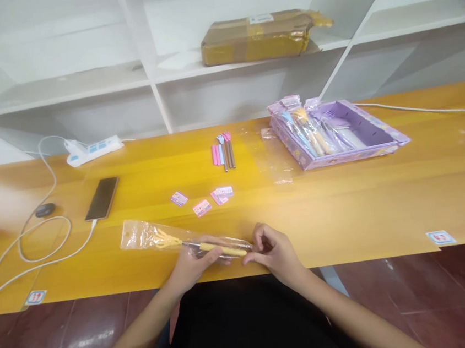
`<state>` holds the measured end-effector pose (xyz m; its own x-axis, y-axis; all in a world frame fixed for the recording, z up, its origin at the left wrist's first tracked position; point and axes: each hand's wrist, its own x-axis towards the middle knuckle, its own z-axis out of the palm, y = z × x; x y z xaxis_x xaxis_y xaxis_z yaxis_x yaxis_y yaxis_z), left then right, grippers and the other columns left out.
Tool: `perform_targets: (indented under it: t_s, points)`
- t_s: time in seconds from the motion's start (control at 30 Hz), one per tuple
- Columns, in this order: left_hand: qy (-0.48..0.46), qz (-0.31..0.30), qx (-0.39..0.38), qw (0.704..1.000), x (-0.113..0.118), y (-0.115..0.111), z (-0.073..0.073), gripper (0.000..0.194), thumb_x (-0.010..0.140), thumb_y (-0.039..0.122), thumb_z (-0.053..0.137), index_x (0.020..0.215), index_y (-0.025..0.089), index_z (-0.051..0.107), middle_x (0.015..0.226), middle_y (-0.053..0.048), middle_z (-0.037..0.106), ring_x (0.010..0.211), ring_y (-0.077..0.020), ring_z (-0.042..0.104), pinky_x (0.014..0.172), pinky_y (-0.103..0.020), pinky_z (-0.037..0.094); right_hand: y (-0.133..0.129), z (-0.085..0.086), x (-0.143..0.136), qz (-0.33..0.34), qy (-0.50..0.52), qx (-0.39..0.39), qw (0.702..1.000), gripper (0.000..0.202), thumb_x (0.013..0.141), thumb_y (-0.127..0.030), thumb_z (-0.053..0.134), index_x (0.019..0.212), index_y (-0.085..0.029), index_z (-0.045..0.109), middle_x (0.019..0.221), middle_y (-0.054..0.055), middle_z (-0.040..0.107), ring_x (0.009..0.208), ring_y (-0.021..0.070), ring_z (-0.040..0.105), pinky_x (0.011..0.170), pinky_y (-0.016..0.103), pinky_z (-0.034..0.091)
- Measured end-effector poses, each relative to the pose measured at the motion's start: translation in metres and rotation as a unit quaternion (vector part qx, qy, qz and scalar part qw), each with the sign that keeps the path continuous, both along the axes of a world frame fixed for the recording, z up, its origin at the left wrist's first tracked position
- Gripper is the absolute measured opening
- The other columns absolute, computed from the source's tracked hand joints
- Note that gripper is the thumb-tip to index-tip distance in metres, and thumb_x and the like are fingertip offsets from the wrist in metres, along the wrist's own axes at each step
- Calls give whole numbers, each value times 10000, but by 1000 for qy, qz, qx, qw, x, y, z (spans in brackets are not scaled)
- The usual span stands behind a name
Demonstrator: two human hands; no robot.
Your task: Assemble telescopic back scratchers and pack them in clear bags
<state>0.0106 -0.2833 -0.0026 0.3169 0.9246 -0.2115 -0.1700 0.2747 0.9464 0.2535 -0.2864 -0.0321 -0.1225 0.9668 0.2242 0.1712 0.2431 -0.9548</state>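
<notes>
A yellow back scratcher (pixel 224 249) with a hand-shaped head lies inside a clear plastic bag (pixel 141 236), held low over the table's front edge. My left hand (pixel 194 264) is wrapped round its middle, thumb on the yellow handle. My right hand (pixel 276 251) pinches the bag's right end by the handle tip. Beyond them are several small printed cards (pixel 201 207). Farther back, pink and blue hand-shaped heads with metal rods (pixel 229 155) lie beside pink and blue handles (pixel 217 154).
A purple box (pixel 395 139) with several bagged scratchers stands back right, beside clear bags (pixel 279 161). On the left are a phone (pixel 102 199), cable, black object (pixel 45 209) and power strip (pixel 95 150). A taped carton (pixel 255 38) sits on the shelf.
</notes>
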Motion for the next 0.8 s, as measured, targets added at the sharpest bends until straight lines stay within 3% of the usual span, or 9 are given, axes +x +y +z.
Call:
perform_targets:
  t_s: [0.1,0.2,0.3,0.37,0.43,0.53,0.6,0.7,0.8]
  points:
    - [-2,-4,-13,1000,2,-1,0,313,828,471,890,967,198,827,975,-85,805,809,-263,801,782,-428,704,-2,0,-3,2,12,-5,1000,687,703,-701,925,749,-238,418,675,-81,428,562,94,351,514,238,334]
    - [6,3,-7,1000,2,0,0,327,836,490,878,945,189,808,991,-86,801,850,-269,797,730,-388,694,-1,-5,-3,34,22,-27,999,642,708,-688,927,846,-238,491,710,-81,437,577,97,379,523,233,358]
    - [-9,31,-18,999,1,4,-1,424,836,532,873,1056,189,757,950,-72,798,780,-255,792,685,-377,680,2,-10,2,95,34,-11,995,777,658,-740,925,1165,-256,589,909,-25,545,654,115,507,552,239,453]
    - [-31,58,-31,997,-1,6,-2,520,834,562,870,1163,196,701,920,-59,797,717,-243,782,671,-382,674,2,-10,7,144,32,20,989,981,636,-746,929,1413,-296,535,1094,27,565,721,126,573,606,260,529]
    - [-48,82,-37,995,-3,8,-4,575,841,573,864,1224,196,659,906,-53,793,696,-235,778,666,-377,669,2,-7,11,177,15,41,983,998,723,-659,933,1541,-335,462,1185,50,542,768,131,604,679,282,580]
    - [-58,87,-43,994,-5,8,-6,602,876,547,844,1304,194,610,957,-66,792,739,-234,792,678,-365,668,0,4,15,179,-39,54,982,498,1006,-395,767,1459,-338,570,1187,58,535,811,133,613,731,288,597]
    - [-56,72,-48,995,-5,7,-7,628,910,525,820,1381,199,563,1016,-83,791,788,-240,804,708,-370,672,-1,11,16,169,-67,74,981,206,1087,-248,618,1277,-299,682,1150,64,543,865,146,627,747,289,596]
    - [-40,45,-52,997,-5,6,-6,689,923,496,813,1471,211,509,1034,-81,781,845,-253,808,768,-397,677,-2,15,16,148,-75,146,975,132,1057,-185,656,1104,-265,750,1105,64,533,978,178,646,805,312,601]
    - [3,16,-32,999,-4,6,-5,624,900,466,838,1409,207,587,1079,-86,778,940,-266,796,826,-398,668,-2,12,16,118,-110,221,962,146,1003,-186,747,1091,-293,794,1196,82,568,1147,228,630,944,386,589]
